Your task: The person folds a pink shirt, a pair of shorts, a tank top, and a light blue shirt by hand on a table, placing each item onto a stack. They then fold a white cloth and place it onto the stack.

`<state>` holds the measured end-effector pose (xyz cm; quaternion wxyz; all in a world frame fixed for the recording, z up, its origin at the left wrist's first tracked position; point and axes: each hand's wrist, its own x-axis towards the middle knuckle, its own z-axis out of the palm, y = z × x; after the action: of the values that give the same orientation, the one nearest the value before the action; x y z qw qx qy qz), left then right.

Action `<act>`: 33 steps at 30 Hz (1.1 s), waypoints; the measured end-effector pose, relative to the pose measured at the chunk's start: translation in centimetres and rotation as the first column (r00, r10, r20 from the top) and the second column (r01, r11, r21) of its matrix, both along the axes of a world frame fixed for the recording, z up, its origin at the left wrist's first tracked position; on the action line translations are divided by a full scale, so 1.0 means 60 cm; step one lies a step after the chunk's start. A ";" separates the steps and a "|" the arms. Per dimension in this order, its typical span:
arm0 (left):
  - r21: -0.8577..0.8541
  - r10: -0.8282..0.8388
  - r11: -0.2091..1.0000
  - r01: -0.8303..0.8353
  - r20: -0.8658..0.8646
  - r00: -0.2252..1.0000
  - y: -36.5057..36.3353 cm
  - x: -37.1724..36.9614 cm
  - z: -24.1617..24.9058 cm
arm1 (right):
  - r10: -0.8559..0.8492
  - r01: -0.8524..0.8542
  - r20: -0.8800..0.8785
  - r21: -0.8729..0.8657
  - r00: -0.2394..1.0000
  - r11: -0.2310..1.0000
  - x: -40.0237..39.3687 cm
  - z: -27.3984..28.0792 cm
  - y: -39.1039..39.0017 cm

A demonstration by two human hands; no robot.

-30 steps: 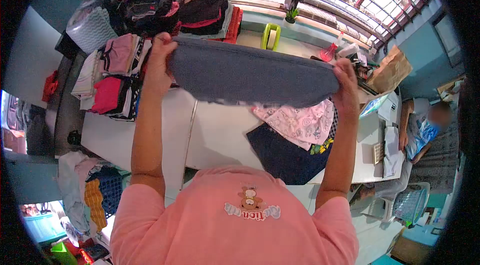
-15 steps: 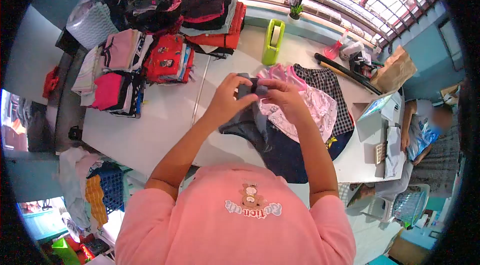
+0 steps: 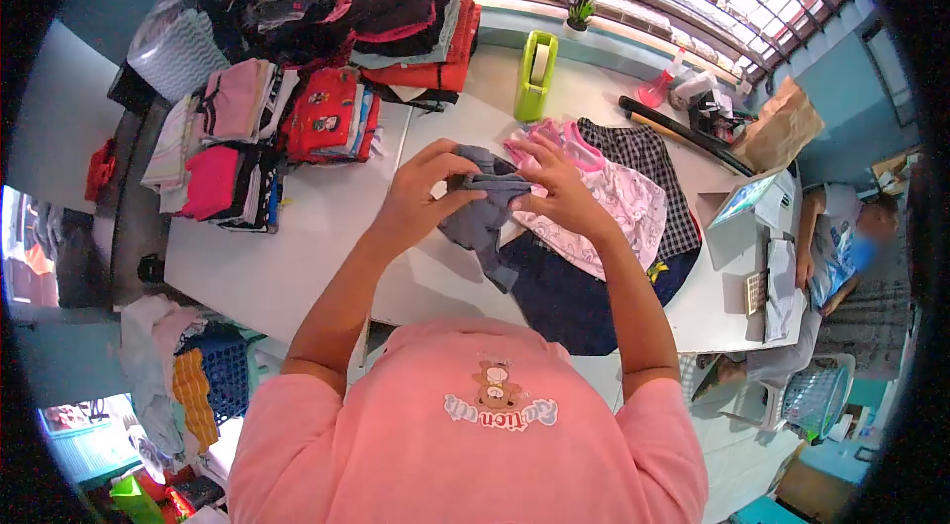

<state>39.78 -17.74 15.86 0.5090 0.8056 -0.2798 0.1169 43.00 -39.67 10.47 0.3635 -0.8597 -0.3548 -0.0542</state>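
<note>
A dark grey garment is held up over the white table, its upper edge spread between both hands and its lower part hanging down. My left hand pinches the edge at the left, thumb against fingers. At the right, my right hand grips the same edge between thumb and fingers. Just right of the garment lies a pale pink printed garment with bright pink trim, over a black-and-white checked cloth and a dark navy cloth.
Folded clothes are stacked at the back left of the white table. A green tape dispenser stands behind my hands. At the right are a laptop, a paper bag and a seated person.
The grey garment has gone from bunched between my fingers to stretched and hanging. My hands have moved slightly apart, my left hand shifting left.
</note>
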 end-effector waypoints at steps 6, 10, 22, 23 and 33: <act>0.016 0.117 0.993 -0.120 0.127 0.985 0.058 -0.001 0.017 | 0.182 -0.182 0.009 0.037 0.983 0.983 0.010 0.036 -0.001; -0.041 0.310 0.951 -0.307 0.092 0.946 0.107 0.004 -0.007 | 0.235 -0.198 -0.128 0.249 0.964 0.948 0.000 0.084 0.021; -0.416 0.343 0.802 -0.428 -0.265 0.901 0.186 -0.020 0.028 | 0.100 -0.128 0.252 0.097 0.963 0.987 -0.017 0.196 0.090; -0.418 0.344 0.801 -0.429 -0.265 0.901 0.186 -0.021 0.037 | 0.102 -0.130 0.252 0.096 0.962 0.987 -0.017 0.200 0.093; -0.475 0.218 0.826 -0.303 -0.226 0.949 0.165 0.108 0.005 | -0.140 0.310 -0.330 0.545 0.934 0.779 0.077 0.100 0.150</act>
<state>46.23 -7.83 16.16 0.7015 0.6820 -0.0842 0.1886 47.61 -30.67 16.50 0.6474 -0.7399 -0.1610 -0.0868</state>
